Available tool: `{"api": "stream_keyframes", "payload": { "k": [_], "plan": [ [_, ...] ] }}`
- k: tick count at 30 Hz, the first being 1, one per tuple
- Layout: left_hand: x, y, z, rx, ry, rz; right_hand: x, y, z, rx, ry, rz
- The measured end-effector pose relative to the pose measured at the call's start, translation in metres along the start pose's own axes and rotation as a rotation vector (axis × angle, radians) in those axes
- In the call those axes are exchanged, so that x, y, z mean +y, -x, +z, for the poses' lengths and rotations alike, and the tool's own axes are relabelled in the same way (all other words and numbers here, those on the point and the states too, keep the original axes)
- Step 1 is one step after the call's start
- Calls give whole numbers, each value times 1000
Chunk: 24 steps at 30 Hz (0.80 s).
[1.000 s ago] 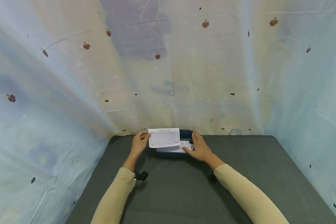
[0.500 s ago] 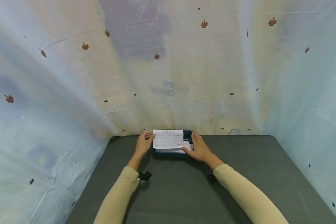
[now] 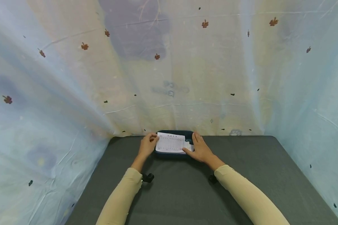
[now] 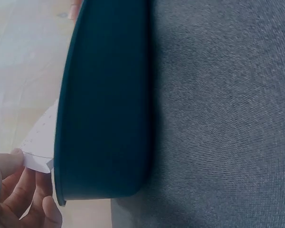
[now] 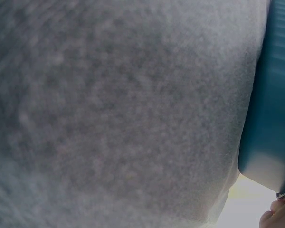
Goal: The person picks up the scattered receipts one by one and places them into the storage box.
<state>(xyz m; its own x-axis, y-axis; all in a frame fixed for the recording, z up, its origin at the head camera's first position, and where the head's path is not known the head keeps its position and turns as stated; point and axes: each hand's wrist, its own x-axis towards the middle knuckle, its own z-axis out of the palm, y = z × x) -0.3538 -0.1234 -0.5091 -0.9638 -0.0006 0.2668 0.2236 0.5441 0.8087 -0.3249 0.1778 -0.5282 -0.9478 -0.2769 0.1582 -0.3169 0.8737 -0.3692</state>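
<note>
My left hand pinches the left edge of a white printed form between thumb and fingers. The form lies slanted over the left part of a dark blue plastic bin. In the left wrist view, a corner of the paper sticks out past the bin's rim, held in the fingertips. My right hand rests over the bin's right end, fingers extended and thumb spread toward the papers. More printed slips show inside, beside the thumb. Only a few right fingers appear in the right wrist view.
The bin stands at the far edge of a dark grey cloth-covered table. Right behind it hangs a pale patterned curtain, which also encloses both sides. A black wrist mount sits at the left cuff.
My left hand has moved right and slightly down with the form, which now lies lower over the bin and no longer overhangs its left end. The right hand has stayed in place.
</note>
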Motion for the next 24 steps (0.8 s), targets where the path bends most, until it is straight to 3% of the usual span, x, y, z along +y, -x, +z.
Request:
{"api": "stream_keyframes", "payload": {
  "k": [12,17,24],
  "plan": [
    [-1,4,4,19,-109,87,1,1,1,6,7,-9],
    [-4,5,7,40,-218,103,2,0,3,2,14,-5],
    [-5,5,7,49,-298,77,5,-3,3,-19,13,-8]
  ]
}}
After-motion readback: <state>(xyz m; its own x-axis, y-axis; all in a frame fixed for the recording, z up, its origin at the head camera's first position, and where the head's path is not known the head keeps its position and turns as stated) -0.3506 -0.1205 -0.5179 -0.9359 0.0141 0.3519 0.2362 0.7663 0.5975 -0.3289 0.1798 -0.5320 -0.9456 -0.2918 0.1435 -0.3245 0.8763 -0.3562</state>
